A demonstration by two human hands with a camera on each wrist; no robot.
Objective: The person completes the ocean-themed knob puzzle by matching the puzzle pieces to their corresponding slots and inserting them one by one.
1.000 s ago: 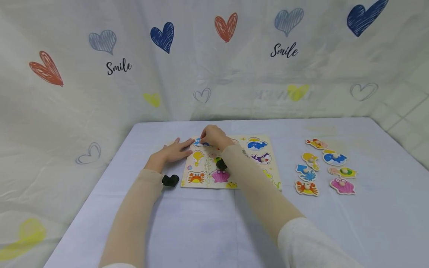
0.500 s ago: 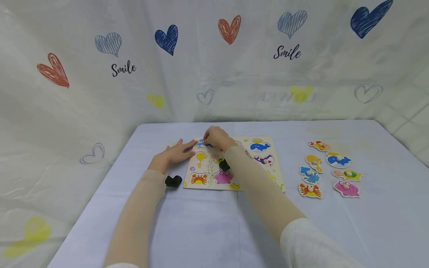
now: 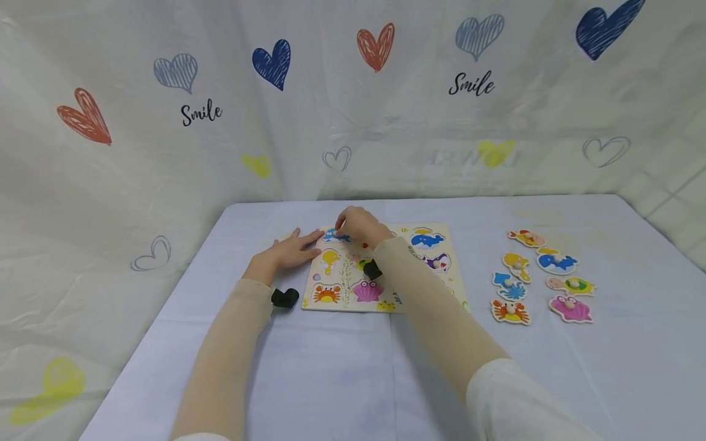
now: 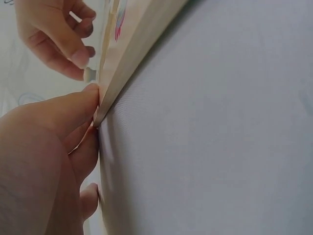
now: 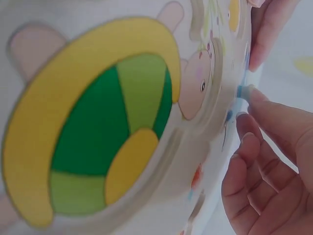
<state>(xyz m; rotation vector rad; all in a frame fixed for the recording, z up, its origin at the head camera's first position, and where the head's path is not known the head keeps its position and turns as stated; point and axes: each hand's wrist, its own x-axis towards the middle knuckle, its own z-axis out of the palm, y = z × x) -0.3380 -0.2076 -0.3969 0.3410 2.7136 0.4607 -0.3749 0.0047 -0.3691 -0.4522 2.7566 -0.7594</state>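
Observation:
A wooden peg puzzle board (image 3: 344,307) printed with sea animals lies on the table. My left hand (image 3: 289,251) is spread flat at its left edge, fingertips and thumb touching the rim, as the left wrist view also shows. Over the board's top left corner, my right hand (image 3: 361,226) pinches the small knob (image 4: 89,74) of a blue puzzle piece (image 3: 331,235). This piece lies in or right at its printed recess, partly hidden by the fingers. In the right wrist view, the thumb and a fingertip meet at the knob, and the printed turtle recess (image 5: 93,132) fills the foreground.
To the right lie several knobbed pieces, among them a crab (image 3: 510,312), a pink shell (image 3: 571,310), a turtle (image 3: 572,286), a blue whale (image 3: 557,262) and a red fish (image 3: 526,238). A purple whale piece (image 3: 436,263) sits in the board. A heart-printed curtain (image 3: 386,122) hangs behind.
The view has shifted slightly. My right hand has stayed at the top left corner, its wrist turning a little to the right. The left hand keeps its place on the board's edge.

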